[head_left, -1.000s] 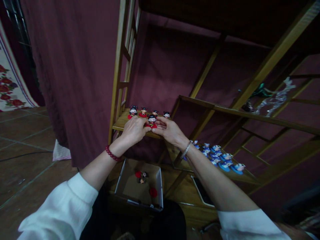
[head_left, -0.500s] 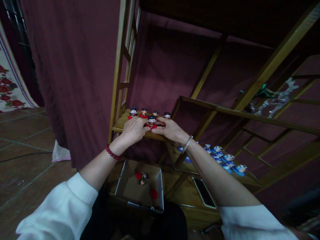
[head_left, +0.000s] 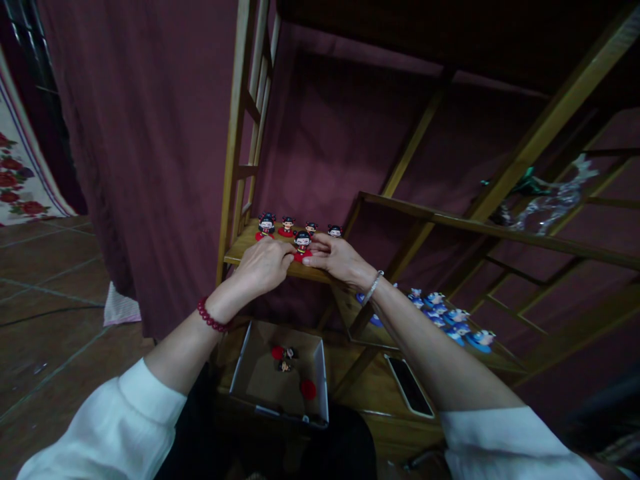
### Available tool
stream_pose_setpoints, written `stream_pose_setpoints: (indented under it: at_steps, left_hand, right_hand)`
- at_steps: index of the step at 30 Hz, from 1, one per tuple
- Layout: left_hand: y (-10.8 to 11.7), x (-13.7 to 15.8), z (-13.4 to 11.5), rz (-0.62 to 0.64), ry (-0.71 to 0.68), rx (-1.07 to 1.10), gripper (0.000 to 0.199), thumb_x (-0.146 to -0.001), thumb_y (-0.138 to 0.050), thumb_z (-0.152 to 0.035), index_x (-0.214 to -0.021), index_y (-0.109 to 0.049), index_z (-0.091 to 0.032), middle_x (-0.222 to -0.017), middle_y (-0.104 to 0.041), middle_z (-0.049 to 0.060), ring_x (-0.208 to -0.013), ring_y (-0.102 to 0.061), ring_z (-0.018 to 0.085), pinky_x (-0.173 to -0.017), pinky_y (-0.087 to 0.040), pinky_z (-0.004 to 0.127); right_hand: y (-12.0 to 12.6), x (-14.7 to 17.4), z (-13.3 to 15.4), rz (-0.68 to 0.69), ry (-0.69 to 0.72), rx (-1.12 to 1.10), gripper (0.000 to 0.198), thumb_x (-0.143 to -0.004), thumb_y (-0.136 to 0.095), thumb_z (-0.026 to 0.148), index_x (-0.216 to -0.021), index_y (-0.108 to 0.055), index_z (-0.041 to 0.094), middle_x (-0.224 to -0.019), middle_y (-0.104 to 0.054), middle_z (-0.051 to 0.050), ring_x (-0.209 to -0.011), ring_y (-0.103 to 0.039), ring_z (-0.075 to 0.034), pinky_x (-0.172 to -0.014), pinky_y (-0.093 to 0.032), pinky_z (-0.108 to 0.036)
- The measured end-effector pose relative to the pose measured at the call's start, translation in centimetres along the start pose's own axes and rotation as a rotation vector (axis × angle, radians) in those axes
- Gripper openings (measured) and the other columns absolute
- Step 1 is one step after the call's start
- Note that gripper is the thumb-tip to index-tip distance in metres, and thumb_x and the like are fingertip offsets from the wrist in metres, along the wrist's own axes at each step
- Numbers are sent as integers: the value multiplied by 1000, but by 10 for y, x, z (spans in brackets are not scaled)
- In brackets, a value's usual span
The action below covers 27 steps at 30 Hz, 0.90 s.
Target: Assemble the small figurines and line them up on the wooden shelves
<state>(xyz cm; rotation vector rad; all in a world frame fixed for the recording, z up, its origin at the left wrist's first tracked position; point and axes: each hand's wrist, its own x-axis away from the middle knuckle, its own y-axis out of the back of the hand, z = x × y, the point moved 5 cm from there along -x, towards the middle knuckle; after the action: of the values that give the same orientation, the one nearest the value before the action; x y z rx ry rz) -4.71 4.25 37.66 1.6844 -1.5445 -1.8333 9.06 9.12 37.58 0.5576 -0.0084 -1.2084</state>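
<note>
A doll figurine (head_left: pixel 302 241) with black hair and a red base stands near the front edge of the wooden shelf (head_left: pixel 239 253). My right hand (head_left: pixel 343 259) grips it from the right, thumb low by the base and fingers behind. On the other side, my left hand (head_left: pixel 264 264) has its fingers closed, with the tips against the figurine's left side. Behind is a row of similar figurines: a larger one (head_left: pixel 267 224) at the left, a smaller one (head_left: pixel 287 225), another small one (head_left: pixel 311 227) partly hidden, and one (head_left: pixel 335 231) behind my right hand.
Below is an open cardboard box (head_left: pixel 260 393) with a few red-based figurines (head_left: pixel 285 365) and a red disc (head_left: pixel 308 389). A phone (head_left: pixel 409 387) lies to its right. Blue figurines (head_left: pixel 445 313) crowd a lower shelf. A clear, shiny ornament (head_left: pixel 550 200) stands at upper right.
My left hand has shifted a little left and down, its thumb drawing back from the base. The figurine has moved very slightly left. My right hand stays almost in place.
</note>
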Motion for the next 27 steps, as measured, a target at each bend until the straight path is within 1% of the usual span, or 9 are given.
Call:
stream_pose_setpoints:
  at_steps: [4,8,14,18,23,27]
  left_hand:
    - [2,5,-1,17,-29,14,28,-86,-40,-29,-99,-63,-21,-96,-66,5,-94,-57,20,-85,-43,33]
    - [2,11,-5,36,-34,5,28,-85,-43,-32,-102,-62,-20,-98,-65,6,-98,-55,20,-87,-42,34]
    - [1,15,-15,-15,-99,-54,31,-86,-42,-30,-107,-59,-15,-112,-61,9,-110,-50,21,-97,-36,34]
    - [-2,15,-17,-13,-109,-91,37,-88,-37,-33,-110,-57,-12,-121,-56,11,-115,-47,21,-101,-32,33]
    - [-5,14,-16,15,-77,-119,42,-88,-33,-39,-114,-55,-14,-123,-54,12,-116,-47,22,-100,-33,36]
    - [-8,13,-15,36,-69,-144,50,-88,-28,-45,-116,-54,-12,-123,-53,14,-116,-47,24,-99,-32,37]
  right_hand:
    - [3,-4,-3,-49,5,28,50,-54,-75,13,-100,-57,17,-98,-64,-5,-92,-59,-17,-88,-46,-35]
    - [3,-7,-4,-58,24,51,49,-54,-74,13,-100,-57,17,-92,-64,-4,-92,-59,-16,-89,-46,-35]
    - [3,-11,-6,-84,8,56,50,-56,-74,14,-103,-56,18,-90,-64,-3,-90,-60,-16,-89,-46,-34]
    - [3,-16,-8,-99,-28,75,51,-57,-73,14,-104,-55,17,-90,-64,-3,-89,-60,-15,-89,-45,-34]
    - [3,-23,-9,-95,-33,71,52,-58,-72,13,-106,-54,19,-90,-65,-2,-86,-60,-14,-86,-47,-33]
    - [2,-27,-10,-90,-38,69,52,-58,-72,13,-107,-54,18,-91,-65,-3,-85,-61,-14,-85,-48,-32]
